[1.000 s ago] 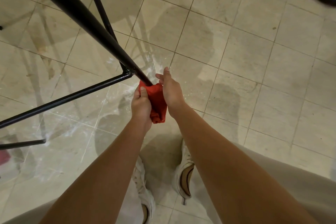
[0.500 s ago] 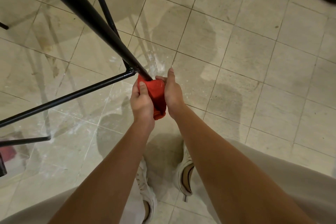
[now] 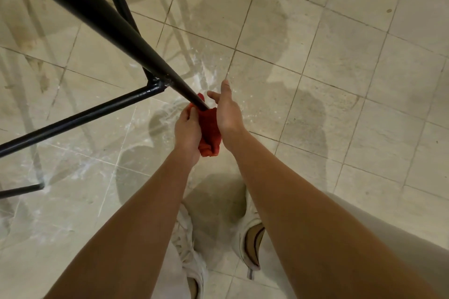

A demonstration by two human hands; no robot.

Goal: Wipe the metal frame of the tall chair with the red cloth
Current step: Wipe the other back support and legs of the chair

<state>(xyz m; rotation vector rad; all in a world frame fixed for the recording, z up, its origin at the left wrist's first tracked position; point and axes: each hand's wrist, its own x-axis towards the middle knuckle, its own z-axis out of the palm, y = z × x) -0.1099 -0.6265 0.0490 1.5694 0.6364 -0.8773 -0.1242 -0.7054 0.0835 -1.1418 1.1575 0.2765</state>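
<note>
Low, left hand (image 3: 187, 128) grips red cloth (image 3: 210, 133) around frame (image 3: 97, 19).

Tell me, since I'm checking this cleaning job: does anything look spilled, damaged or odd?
Yes: whitish streaks and splatter mark the beige floor tiles around the black metal chair leg, beyond the crumpled red cloth; it looks like dried residue.

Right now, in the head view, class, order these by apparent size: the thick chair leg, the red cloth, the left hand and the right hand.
1. chair leg, near the camera, so it looms.
2. left hand and right hand: alike, not ranked.
3. red cloth, partly hidden between the hands.
</note>
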